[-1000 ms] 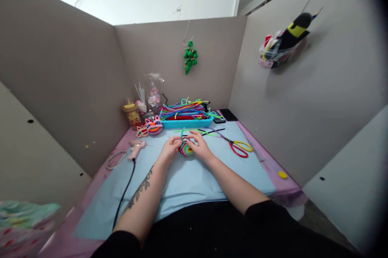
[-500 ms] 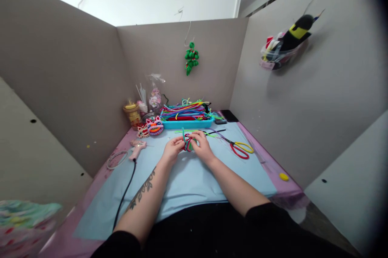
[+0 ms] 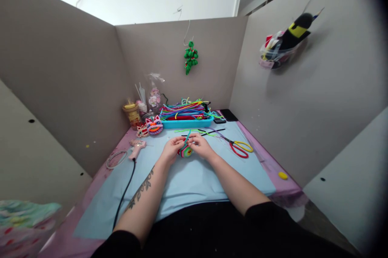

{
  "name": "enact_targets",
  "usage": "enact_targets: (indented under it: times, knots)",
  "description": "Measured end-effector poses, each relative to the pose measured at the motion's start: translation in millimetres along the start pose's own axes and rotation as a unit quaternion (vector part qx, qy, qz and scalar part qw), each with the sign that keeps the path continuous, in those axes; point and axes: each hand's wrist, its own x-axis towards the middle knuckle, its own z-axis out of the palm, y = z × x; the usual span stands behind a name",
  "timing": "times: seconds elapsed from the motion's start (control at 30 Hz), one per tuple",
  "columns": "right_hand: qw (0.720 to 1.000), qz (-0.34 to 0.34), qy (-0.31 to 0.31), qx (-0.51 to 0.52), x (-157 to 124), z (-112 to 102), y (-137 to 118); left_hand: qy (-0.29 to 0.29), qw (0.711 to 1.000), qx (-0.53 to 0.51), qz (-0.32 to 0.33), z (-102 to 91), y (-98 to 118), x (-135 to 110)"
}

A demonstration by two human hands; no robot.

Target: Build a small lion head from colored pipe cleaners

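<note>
We are seeing both hands close together over the desk (image 3: pixel 274 165), clamped on one round multicolored piece (image 3: pixel 185 152); we are using that piece as clock centre. It is showing red, pink, green and yellow, over the pale blue cloth (image 3: pixel 206 181). The left hand (image 3: pixel 174 146) is pinching its 10 o'clock edge. The right hand (image 3: pixel 200 144) is pinching near 1 o'clock, though fingers are covering the spot, so we are not quite sure whether rim or strand is between the fingertips. A teal strand (image 3: pixel 188 135) is sticking up at 12 o'clock, between the hands.

Around it: loose strands (image 3: pixel 218 130) are lying at 1 to 2 o'clock, just beyond the right hand. Scissors (image 3: pixel 232 143) with red and yellow handles are resting at 3 o'clock. A yellow disc (image 3: pixel 283 175) is lying farther out, between 3 and 4. At 9 o'clock a pink glue gun (image 3: pixel 138 149) is lying on its side, its black cord (image 3: pixel 123 198) trailing toward 8. A lion-head figure (image 3: pixel 154 125) is sitting at 10 o'clock, touching a turquoise tray (image 3: pixel 186 124) at 12, which is holding a heap of colored stems (image 3: pixel 184 111). A green ornament (image 3: pixel 190 58) is hanging beyond at 12.
</note>
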Motion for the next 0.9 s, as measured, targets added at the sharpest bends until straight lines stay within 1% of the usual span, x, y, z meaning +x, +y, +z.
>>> enact_targets:
  times: [0.1,0.2,0.3,0.37,0.47,0.57,0.63,0.7,0.73,0.83,0.9]
  knots:
    - [0.999,0.028,-0.015,0.021,2,-2,4,-0.019,1.0,0.013,0.004,-1.4,0,0]
    - [0.999,0.016,-0.028,-0.011,3,-3,5,-0.043,0.998,0.033,0.009,-1.6,1,-1]
    - [0.999,0.012,-0.023,-0.044,4,-2,6,-0.066,0.997,0.048,0.014,-0.8,0,-2]
    - [0.999,0.018,-0.02,-0.046,4,-1,5,-0.067,0.996,0.05,0.014,-0.5,0,-3]
    - [0.999,0.015,-0.021,-0.021,3,0,4,-0.052,0.998,0.041,0.011,-1.1,2,-2]
    - [0.999,0.026,-0.014,0.037,2,0,3,-0.035,0.999,0.019,0.003,-2.8,4,0]
    - [0.994,0.049,0.009,0.096,2,2,3,-0.033,0.999,-0.002,-0.003,-3.8,5,0]
    - [0.983,0.08,0.022,0.161,2,3,3,-0.041,0.999,-0.021,-0.005,-4.6,6,0]
    - [0.976,0.1,0.015,0.194,2,3,2,-0.048,0.998,-0.025,-0.005,-4.9,6,0]
    - [0.944,0.162,-0.043,0.285,1,4,-2,-0.072,0.997,-0.021,-0.01,-5.8,5,0]
    - [0.927,0.179,-0.064,0.323,0,4,-5,-0.078,0.997,-0.015,-0.012,-6.3,5,0]
